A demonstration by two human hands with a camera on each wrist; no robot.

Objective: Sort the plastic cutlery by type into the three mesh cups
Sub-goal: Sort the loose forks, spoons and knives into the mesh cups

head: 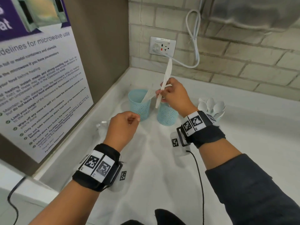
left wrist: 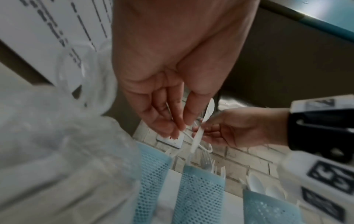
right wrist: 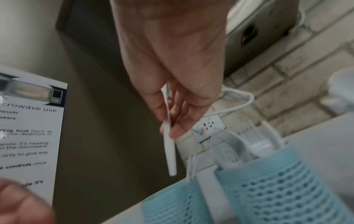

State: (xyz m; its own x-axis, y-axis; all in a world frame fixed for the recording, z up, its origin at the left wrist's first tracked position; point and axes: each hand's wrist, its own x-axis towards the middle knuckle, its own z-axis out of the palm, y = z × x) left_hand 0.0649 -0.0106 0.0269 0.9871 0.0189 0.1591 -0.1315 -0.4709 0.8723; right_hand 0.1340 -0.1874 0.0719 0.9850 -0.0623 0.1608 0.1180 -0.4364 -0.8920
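My right hand (head: 162, 93) pinches a white plastic knife (head: 167, 73) by its middle, blade end up, handle end hanging between the left mesh cup (head: 139, 104) and the middle mesh cup (head: 167, 115). In the right wrist view the knife (right wrist: 170, 154) hangs from the fingertips (right wrist: 173, 133) above the cups. The left cup holds knives, the middle cup (left wrist: 201, 194) forks (left wrist: 207, 164). Spoons (head: 212, 106) stand in the third cup, mostly hidden behind my right wrist. My left hand (head: 129, 120) hovers in front of the left cup, loosely curled, holding nothing.
A crumpled clear plastic bag (head: 102, 127) lies left of my left hand. A poster (head: 40, 78) covers the left wall. A wall outlet (head: 162, 45) with a white cable (head: 194, 38) sits on the brick wall. A black cable (head: 198, 172) crosses the white counter (head: 259, 127).
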